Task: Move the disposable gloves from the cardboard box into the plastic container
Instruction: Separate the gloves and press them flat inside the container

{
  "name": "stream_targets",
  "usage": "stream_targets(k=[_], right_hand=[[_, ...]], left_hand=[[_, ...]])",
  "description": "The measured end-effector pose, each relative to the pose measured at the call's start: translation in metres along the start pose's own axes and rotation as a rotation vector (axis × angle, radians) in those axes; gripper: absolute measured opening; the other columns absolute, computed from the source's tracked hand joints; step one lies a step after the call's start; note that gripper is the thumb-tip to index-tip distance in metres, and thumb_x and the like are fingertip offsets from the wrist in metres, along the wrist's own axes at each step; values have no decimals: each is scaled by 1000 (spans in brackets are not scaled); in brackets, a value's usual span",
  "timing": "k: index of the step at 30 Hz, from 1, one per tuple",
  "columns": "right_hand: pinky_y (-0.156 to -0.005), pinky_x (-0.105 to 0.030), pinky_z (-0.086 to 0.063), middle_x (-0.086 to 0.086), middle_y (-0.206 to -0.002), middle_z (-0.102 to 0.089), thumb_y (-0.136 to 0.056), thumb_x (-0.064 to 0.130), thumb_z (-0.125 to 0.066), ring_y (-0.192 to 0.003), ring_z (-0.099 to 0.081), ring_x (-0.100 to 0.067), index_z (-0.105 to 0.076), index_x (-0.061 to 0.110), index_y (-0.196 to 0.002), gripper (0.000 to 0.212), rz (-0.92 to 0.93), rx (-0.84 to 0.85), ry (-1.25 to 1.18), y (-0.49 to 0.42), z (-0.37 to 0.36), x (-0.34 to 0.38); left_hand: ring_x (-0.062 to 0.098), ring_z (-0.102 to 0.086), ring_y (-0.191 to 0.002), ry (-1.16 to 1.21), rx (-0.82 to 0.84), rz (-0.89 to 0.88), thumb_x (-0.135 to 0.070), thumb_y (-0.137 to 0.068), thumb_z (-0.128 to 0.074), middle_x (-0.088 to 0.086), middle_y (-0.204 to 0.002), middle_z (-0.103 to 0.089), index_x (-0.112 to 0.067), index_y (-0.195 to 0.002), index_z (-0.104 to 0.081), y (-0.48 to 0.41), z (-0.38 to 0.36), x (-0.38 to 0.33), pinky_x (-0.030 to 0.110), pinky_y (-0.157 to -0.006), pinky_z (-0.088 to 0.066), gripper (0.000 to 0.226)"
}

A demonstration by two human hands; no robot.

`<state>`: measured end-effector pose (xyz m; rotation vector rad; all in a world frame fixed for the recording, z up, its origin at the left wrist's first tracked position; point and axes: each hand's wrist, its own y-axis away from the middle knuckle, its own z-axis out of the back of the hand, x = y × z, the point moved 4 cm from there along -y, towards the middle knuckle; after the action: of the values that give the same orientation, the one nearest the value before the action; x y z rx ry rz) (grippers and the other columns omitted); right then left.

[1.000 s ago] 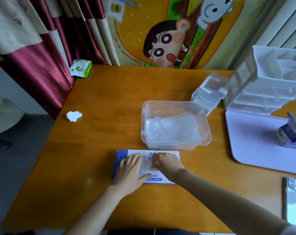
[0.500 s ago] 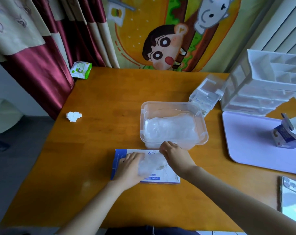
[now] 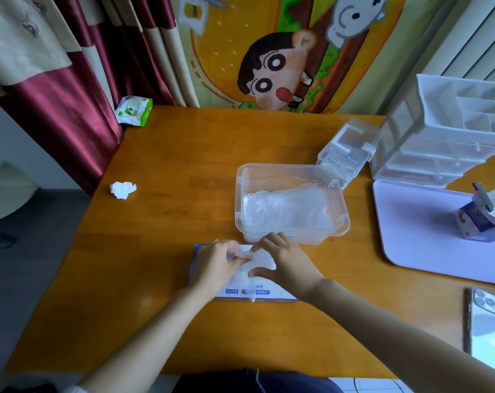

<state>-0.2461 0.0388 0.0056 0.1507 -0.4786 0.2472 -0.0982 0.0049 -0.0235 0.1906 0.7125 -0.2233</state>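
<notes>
Covering the cardboard box (image 3: 269, 292), left hand (image 3: 216, 268) pinching glove (image 3: 243, 275) (edges blurred), right hand (image 3: 289, 265), grip unclear.

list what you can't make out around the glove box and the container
Head view only:
- cardboard box: opening and gloves left inside, covered by left hand and right hand.
- glove pinched by the left hand: clear and blurred; one or several, and the right hand's grip, unclear.
- plastic container: glove count, a translucent heap.
- phone: cut by the right edge.
</notes>
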Motion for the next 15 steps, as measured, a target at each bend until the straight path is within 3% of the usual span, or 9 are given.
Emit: stream_targets(k=[3, 7, 11, 15], right_hand=[[-78, -16, -37, 3, -112, -63, -93, 38, -56, -101, -54, -13, -66, 21, -108, 25, -47, -35, -8, -2, 4, -1], [-71, -26, -49, 0, -102, -67, -99, 27, -47, -85, -61, -17, -64, 15, -103, 21, -123, -57, -82, -5, 13, -7], [-62, -37, -51, -4, -91, -66, -103, 22, -33, -71, -60, -22, -45, 15, -95, 16, -196, -82, -163, -5, 19, -13], [-64, -40, -52, -2, -93, -68, -104, 28, -30, -70, -61, -21, -36, 18, -96, 14, -216, -64, -246, -2, 18, -12]], left_hand=[[11, -56, -80, 20, 23, 17, -33, -82, -73, -3, -87, -64, -14, -79, -67, -2, -1, -2, 20, -60, -43, 20], [9, -43, -63, 72, 10, 71, -27, -84, -72, -10, -66, -42, -20, -65, -42, -3, 1, 1, 16, -53, -29, 36], [13, -54, -67, 161, 5, 66, -30, -86, -68, -6, -70, -54, -14, -73, -57, -6, -1, 5, 20, -58, -40, 24], [13, -57, -74, 225, -23, 33, -29, -90, -63, -2, -81, -58, -16, -68, -53, -9, 0, 1, 27, -65, -49, 28]])
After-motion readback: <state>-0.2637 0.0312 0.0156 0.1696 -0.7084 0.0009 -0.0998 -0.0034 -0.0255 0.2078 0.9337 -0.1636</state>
